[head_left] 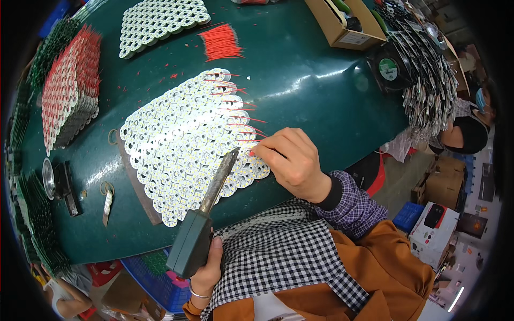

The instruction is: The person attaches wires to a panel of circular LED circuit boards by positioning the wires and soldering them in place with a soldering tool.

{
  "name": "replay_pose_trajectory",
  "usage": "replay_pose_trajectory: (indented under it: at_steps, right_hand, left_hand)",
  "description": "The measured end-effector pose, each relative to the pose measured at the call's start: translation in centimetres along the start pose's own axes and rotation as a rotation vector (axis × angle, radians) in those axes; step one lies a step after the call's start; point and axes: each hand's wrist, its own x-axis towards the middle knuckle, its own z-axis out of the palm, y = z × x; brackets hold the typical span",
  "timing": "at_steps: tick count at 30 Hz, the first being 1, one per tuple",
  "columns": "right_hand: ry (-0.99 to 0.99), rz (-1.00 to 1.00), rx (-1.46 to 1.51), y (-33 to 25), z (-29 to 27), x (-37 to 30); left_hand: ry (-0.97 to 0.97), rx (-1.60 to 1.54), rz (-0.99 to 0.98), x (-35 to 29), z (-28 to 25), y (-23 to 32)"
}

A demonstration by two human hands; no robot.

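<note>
A panel of joined round white LED boards lies on the green table, with short red wires sticking out along its right edge. From the lower left, my left hand is closed around the dark green handle of a soldering iron. Its long metal barrel reaches over the panel, and the tip is close to the right edge. There my right hand pinches the end of a red wire against or just above a board. Its fingertips partly hide the wire, so I cannot tell whether the iron touches it.
Behind the panel lie a bundle of red wires and another LED panel. A stack of wired panels stands left. A cardboard box, a black spool and bundled dark leads occupy the right. Other people sit nearby.
</note>
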Motion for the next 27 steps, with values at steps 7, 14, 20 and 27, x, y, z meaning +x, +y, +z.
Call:
replay_pose_trajectory:
  at_steps: [7,14,20,27]
  right_hand:
    - [0.155,-0.004,0.073,-0.9,-0.7,0.4]
    - [0.030,0.014,0.079,-1.0,-0.3,-0.3]
    - [-0.015,0.028,0.087,-1.1,-0.3,-0.2]
    - [-0.033,0.028,0.086,-1.2,-0.3,-0.2]
  left_hand:
    - [0.028,-0.002,-0.015,0.2,0.2,0.1]
    - [0.003,-0.019,-0.080,-0.2,0.1,0.5]
    - [-0.009,-0.035,-0.184,-0.2,0.2,1.2]
    - [-0.077,0.063,-0.090,-0.5,-0.4,-0.3]
